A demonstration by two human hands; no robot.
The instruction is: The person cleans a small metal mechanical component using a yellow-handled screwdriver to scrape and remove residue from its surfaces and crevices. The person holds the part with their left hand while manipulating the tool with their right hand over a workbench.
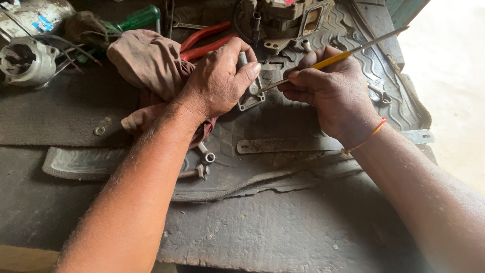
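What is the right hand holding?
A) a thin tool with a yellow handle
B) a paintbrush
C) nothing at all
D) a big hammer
A: the right hand grips a thin tool with a yellow handle, its tip aimed at the small grey metal part that the left hand holds.

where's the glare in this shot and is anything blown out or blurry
Head view: the ground at far right is blown out to near white by daylight; the rubber mat and bench sit in dim, even shade. The left hand, the small metal part it holds, and the right hand with the yellow-handled tool are sharp. Forearms at the bottom edge look stretched by the wide lens.
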